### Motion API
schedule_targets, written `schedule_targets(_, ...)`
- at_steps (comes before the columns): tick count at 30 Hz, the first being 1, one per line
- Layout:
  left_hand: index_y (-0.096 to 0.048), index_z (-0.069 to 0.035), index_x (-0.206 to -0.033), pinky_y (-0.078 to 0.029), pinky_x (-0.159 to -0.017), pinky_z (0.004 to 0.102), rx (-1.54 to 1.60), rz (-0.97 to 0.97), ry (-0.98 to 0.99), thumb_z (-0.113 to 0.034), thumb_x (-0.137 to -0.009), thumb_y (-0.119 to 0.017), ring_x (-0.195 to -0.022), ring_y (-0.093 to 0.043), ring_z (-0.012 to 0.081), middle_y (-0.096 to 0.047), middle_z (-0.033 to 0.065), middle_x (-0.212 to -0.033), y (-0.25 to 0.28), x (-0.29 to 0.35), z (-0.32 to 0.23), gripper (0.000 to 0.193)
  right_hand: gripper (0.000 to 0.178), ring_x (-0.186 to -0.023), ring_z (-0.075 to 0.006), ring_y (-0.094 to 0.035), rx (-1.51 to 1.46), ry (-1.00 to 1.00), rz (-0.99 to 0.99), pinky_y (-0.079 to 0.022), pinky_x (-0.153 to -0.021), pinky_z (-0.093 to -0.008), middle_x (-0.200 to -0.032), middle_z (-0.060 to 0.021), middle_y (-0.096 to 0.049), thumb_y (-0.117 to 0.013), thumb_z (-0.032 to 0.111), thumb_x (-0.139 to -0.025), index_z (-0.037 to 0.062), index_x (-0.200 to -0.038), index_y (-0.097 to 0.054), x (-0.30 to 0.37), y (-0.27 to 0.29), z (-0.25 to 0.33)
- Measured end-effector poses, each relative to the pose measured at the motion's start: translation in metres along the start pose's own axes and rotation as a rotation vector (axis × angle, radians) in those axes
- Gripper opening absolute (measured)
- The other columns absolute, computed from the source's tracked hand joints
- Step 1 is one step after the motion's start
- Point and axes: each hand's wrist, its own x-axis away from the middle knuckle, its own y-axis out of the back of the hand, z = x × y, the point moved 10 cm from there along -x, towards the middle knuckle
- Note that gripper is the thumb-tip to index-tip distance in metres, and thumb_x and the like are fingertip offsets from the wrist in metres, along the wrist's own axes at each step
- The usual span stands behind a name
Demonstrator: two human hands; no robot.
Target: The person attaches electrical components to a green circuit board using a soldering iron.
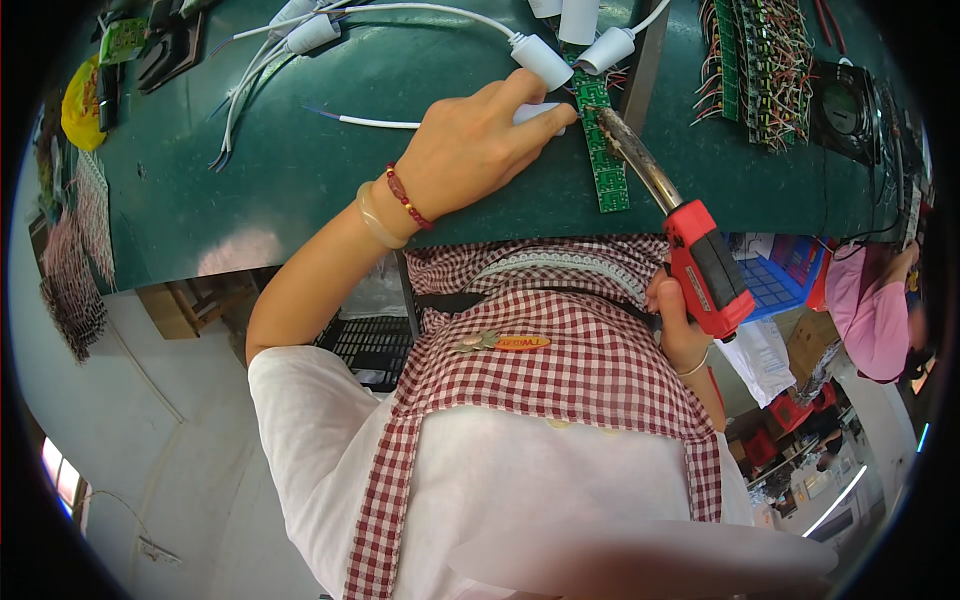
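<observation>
Pinches a likely light, rigid white cylinder (pixel 534 110) by its sides with left fingers (pixel 522 90); grips soldering iron (pixel 692 228) handle with right fingers (pixel 669 298).

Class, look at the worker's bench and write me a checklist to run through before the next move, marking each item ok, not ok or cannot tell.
1. Soldering iron held by its red-and-black handle in the right hand: ok.
2. White cylinder held by the left hand: ok.
3. Green circuit-board strip lying on the tabletop: ok.
4. Left hand well clear of the iron's tip: not ok, arguably; the fingers are close to it.
5. Tip touching the strip: cannot tell; it overlaps the strip in this view.
6. Tip hot: cannot tell.
</observation>
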Motion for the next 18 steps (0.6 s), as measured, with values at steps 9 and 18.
schedule_targets(9,-0.065,-0.021,-0.112,-0.05,-0.051,0.0285,0.023,0.001,0.033,-0.01,-0.075,-0.07,-0.062,-0.06,0.0165,-0.054,0.0018,-0.095,-0.0017,-0.0002,0.0025,0.038,0.026,-0.06,-0.0104,-0.05,0.024,-0.001,0.017,-0.042,-0.056,-0.0242,-0.071,-0.0073,-0.057,-0.054,0.01,-0.094,-0.0051,-0.114,-0.049,-0.0008,-0.0016,-0.0004)
schedule_targets(18,-0.066,-0.019,-0.11,-0.051,-0.053,0.0295,0.031,-0.012,0.056,-0.01,-0.076,-0.07,-0.062,-0.06,0.017,-0.054,0.0027,-0.094,-0.0021,0.0006,0.0027,0.036,0.017,-0.06,-0.0103,-0.051,0.055,-0.035,-0.012,-0.041,-0.055,-0.0239,-0.072,-0.005,-0.057,-0.053,0.012,-0.094,-0.0013,-0.084,-0.057,-0.0018,0.0001,0.0009)
